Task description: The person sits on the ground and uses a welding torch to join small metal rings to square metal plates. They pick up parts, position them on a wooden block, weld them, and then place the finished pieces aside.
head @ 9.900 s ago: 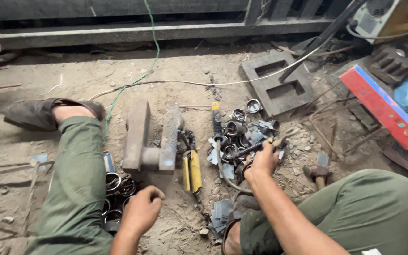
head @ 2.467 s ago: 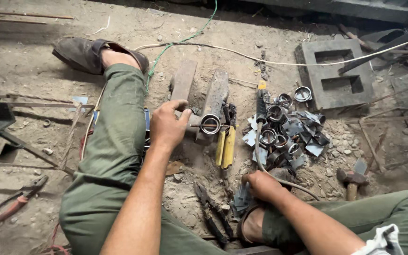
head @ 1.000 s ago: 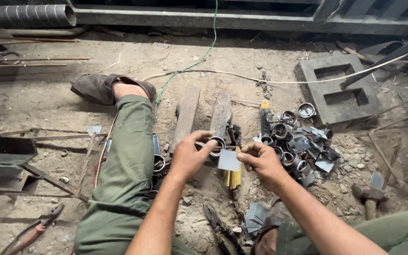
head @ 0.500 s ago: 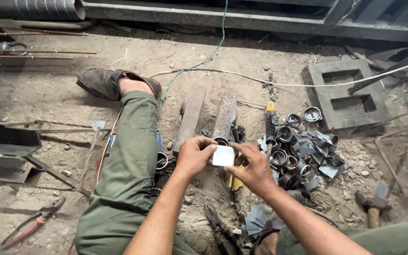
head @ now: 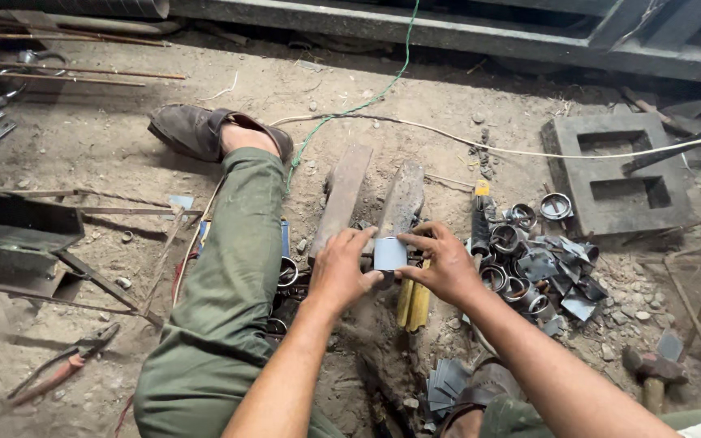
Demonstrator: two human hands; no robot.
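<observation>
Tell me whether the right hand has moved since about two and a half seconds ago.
Yes. The right hand was low by the person's right knee; it has come up and leftward to the iron bars, where it meets the left hand on a small metal sheet.

both hands (head: 399, 272) now closed on metal strip (head: 389, 253)

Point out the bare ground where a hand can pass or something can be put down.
Open dirt lies between the sandal and the rods at upper left, and between the white cable and the steel beam above it. Crowded: the pile of metal rings beside the right hand, and around the left hand, both holding a small metal sheet.
</observation>
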